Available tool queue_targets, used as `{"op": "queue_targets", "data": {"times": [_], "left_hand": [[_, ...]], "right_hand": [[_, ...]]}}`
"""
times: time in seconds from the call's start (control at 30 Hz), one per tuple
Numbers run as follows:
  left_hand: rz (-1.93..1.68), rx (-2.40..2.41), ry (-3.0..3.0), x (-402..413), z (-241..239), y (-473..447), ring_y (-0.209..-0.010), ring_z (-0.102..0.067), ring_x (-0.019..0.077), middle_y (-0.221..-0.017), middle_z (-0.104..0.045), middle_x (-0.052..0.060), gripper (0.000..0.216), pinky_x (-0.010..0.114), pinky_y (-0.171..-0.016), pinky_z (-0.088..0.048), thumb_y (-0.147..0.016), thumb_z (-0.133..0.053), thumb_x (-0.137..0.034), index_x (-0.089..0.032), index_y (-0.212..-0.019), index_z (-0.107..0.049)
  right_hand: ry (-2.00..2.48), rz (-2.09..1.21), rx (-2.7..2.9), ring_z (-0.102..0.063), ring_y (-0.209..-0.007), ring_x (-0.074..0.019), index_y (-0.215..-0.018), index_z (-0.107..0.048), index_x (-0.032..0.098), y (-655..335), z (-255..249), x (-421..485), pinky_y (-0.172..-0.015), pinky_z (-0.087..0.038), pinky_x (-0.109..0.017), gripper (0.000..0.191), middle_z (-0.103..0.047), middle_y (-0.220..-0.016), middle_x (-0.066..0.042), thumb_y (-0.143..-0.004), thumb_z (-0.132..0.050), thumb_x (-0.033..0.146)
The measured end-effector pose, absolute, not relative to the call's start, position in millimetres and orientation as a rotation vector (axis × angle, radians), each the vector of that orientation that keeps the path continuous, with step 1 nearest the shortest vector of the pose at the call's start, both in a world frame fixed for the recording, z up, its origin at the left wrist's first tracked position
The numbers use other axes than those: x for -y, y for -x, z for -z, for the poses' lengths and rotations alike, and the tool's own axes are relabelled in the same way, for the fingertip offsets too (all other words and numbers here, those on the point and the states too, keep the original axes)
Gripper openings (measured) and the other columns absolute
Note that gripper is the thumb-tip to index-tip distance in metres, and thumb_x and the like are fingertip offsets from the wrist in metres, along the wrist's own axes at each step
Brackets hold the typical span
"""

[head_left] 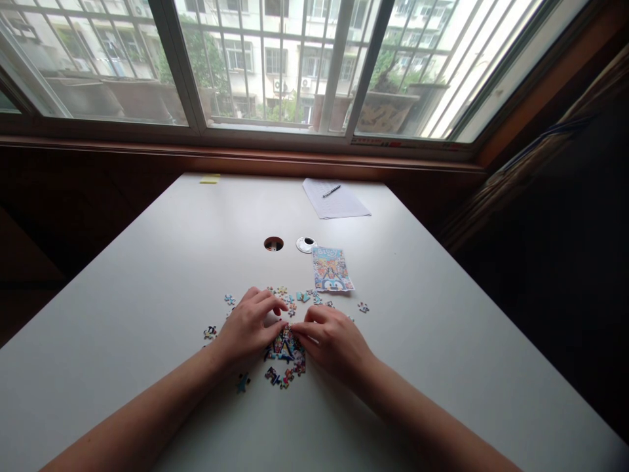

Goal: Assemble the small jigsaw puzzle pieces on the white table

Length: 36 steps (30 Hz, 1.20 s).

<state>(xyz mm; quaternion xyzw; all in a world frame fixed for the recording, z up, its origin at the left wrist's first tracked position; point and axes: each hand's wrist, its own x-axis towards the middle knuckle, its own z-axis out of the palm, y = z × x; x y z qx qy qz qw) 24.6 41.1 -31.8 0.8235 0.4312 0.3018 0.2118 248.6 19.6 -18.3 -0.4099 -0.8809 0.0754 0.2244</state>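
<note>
A partly joined jigsaw puzzle (285, 347) with a dark, many-coloured picture lies flat between my hands. My left hand (250, 322) is at its upper left, thumb stretched to the top edge and fingers bent apart from the thumb. At the upper right edge, my right hand (331, 334) has thumb and forefinger pinched together on a jigsaw piece, mostly hidden by the fingertips. Loose jigsaw pieces (281, 290) lie scattered beyond the hands. A small joined strip of pieces (280, 377) sits just below the puzzle, and a teal piece (242, 383) lies to its left.
A picture card (334, 270) lies on the white table (122, 295) beyond my right hand. Behind it are a round cable hole (274, 244), its loose cover (305, 244), and paper sheets (339, 203) with a pen (331, 191). Yellow notes (209, 178) lie near the window.
</note>
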Motion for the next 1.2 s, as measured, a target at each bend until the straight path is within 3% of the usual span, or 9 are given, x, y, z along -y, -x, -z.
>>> {"op": "queue_targets", "data": {"times": [0.4,0.73,1.2], "left_hand": [[-0.932,-1.225,-2.210,-41.3,29.5,-23.0,-0.094,-0.056,0.0232,-0.091,-0.067,0.002,0.024,0.038,-0.085,-0.047,-0.086,-0.055,-0.008,-0.023,-0.100,-0.067],[-0.996,-1.309,-2.146,-40.3,24.9,-24.6,-0.094,-0.057,0.0232,-0.092,-0.065,0.003,0.026,0.038,-0.085,-0.047,-0.085,-0.053,-0.005,-0.022,-0.098,-0.067],[-0.995,-1.282,-2.157,-39.0,26.6,-22.4,-0.098,-0.055,0.0227,-0.095,-0.065,0.002,0.027,0.038,-0.090,-0.045,-0.085,-0.054,-0.004,-0.023,-0.100,-0.066]], "right_hand": [[1.142,-0.184,2.359,-0.059,-0.073,-0.0161,-0.097,-0.078,0.025,-254.1,10.1,-20.2,-0.070,-0.042,-0.030,0.017,-0.065,-0.079,-0.003,-0.096,-0.062,0.021],[1.212,-0.275,2.391,-0.062,-0.076,-0.0176,-0.095,-0.075,0.022,-257.8,8.1,-21.9,-0.068,-0.043,-0.030,0.012,-0.067,-0.084,-0.004,-0.093,-0.063,0.021],[1.117,-0.152,2.645,-0.056,-0.070,-0.0150,-0.100,-0.075,0.025,-264.7,0.7,-20.5,-0.066,-0.034,-0.029,0.019,-0.066,-0.082,-0.002,-0.098,-0.056,0.022]]}}
